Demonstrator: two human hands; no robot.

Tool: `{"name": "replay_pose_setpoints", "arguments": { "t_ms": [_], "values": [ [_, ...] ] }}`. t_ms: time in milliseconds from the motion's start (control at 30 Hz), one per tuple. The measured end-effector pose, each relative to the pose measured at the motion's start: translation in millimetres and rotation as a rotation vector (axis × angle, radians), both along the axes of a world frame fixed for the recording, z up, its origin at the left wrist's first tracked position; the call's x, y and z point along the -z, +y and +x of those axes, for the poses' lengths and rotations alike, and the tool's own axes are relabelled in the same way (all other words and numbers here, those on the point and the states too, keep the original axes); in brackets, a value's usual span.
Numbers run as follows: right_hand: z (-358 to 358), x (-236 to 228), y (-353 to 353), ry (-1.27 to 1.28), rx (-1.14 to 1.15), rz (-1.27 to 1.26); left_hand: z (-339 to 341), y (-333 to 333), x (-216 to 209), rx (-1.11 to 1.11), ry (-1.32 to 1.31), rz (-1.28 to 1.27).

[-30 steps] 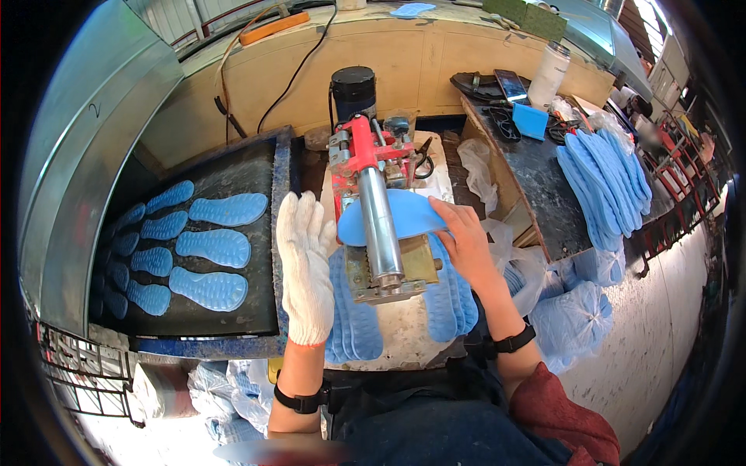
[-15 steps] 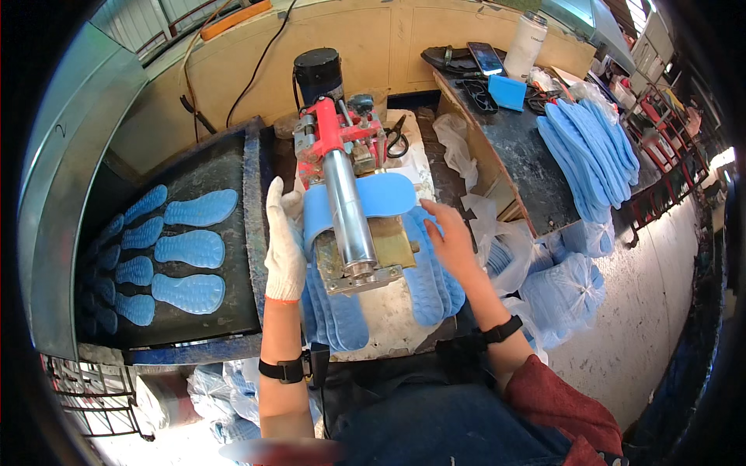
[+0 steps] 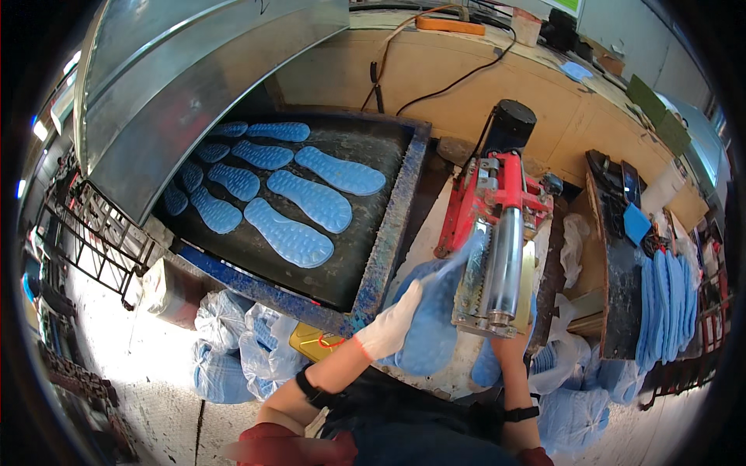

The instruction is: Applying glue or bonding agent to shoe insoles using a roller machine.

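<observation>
My left hand [image 3: 395,326], in a white knit glove, is closed on the near end of a blue insole [image 3: 458,260]. That insole is blurred and seen nearly edge-on, at the left side of a red machine [image 3: 509,182] with a shiny metal roller [image 3: 507,268]. Under the glove, more blue insoles [image 3: 429,338] lie on the pale worktop. My bare right hand [image 3: 509,348] is below the roller's near end, beside another blue insole [image 3: 486,365]; its fingers are mostly hidden behind the machine.
Left of the machine, a black conveyor belt [image 3: 353,225] with a blue frame carries several textured blue insoles [image 3: 291,233] under a metal hood [image 3: 194,70]. Bagged insoles [image 3: 221,373] are on the floor. At right, a dark table [image 3: 610,279] holds a stack of insoles [image 3: 664,307].
My view has swung left. The insole that lay across the machine under the roller is now at its left side in my gloved hand. My right hand has moved below the roller's near end.
</observation>
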State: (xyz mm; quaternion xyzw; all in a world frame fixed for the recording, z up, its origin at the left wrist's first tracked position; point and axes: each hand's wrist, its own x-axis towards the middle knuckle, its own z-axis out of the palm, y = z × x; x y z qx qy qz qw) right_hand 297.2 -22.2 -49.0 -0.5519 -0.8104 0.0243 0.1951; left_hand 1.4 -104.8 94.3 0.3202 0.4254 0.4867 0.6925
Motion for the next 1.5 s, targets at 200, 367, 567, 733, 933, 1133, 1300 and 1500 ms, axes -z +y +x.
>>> {"name": "replay_pose_setpoints", "arguments": {
  "t_ms": [200,367,567,733,933,1133,1300,1500],
  "values": [
    [1,4,1,0.033,-0.033,0.125,-37,-12,-48,-0.114,-0.466,-0.016],
    [8,16,5,0.103,-0.124,0.203,-112,106,-55,-0.536,-0.291,0.123],
    [14,42,3,0.453,-0.054,0.016,-213,268,-11,-0.857,-0.090,0.083],
    [24,36,3,0.015,-0.106,0.167,-226,298,1,-0.918,-0.221,-0.084],
    [10,14,-5,0.077,-0.042,0.141,-165,232,-29,-0.648,0.154,0.167],
    [-8,-17,-6,0.149,0.017,0.111,-14,115,22,-0.477,0.893,0.118],
    [-3,-20,-28,0.229,0.399,0.003,22,69,110,-0.208,1.296,0.191],
    [-5,-32,-40,0.298,0.492,-0.111,38,62,112,-0.258,1.539,0.014]
  ]
}}
